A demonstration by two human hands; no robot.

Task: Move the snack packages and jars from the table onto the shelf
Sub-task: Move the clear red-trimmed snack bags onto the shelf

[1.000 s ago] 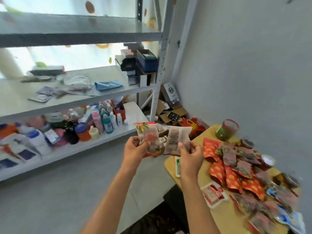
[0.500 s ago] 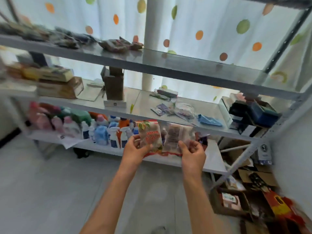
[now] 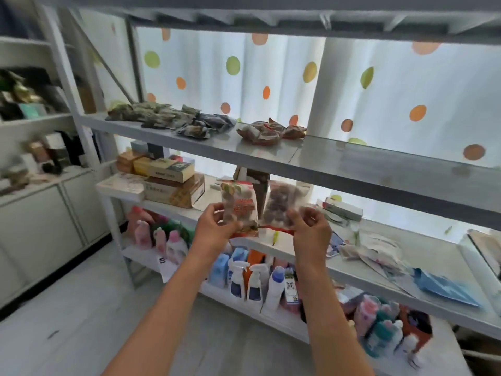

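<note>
- Left hand (image 3: 217, 226) is raised in front of the shelf unit (image 3: 379, 169), fingers curled, thumb and fingertips pinching the lower edge of a red-and-clear snack package (image 3: 240, 206).
- That package stands roughly upright; printed red panel faces the camera, brown pieces show through the clear part.
- Right hand (image 3: 310, 229) is level with the left, fingers curled, pinching the lower edge of a clear snack package (image 3: 279, 204) full of dark brown pieces.
- The two packages are side by side, edges close or touching; blur prevents telling which.
- A red strip shows beneath both, possibly further packages in the grip; not resolvable.
- Both packages are in the air, below the upper shelf board and in front of the middle shelf.
- Upper shelf: dark green packets (image 3: 151, 115) at far left, darker packets (image 3: 206, 126) beside them, brown-red packets (image 3: 268, 131) right of those; the right part of the board is bare.
- Middle shelf: stacked cardboard boxes (image 3: 168, 180) at left, papers and a blue bag (image 3: 444, 289) at right.
- Lower shelf: spray bottles (image 3: 246, 280) and pink bottles (image 3: 160, 237).
- Dotted curtain (image 3: 379, 85) behind the unit.
</note>
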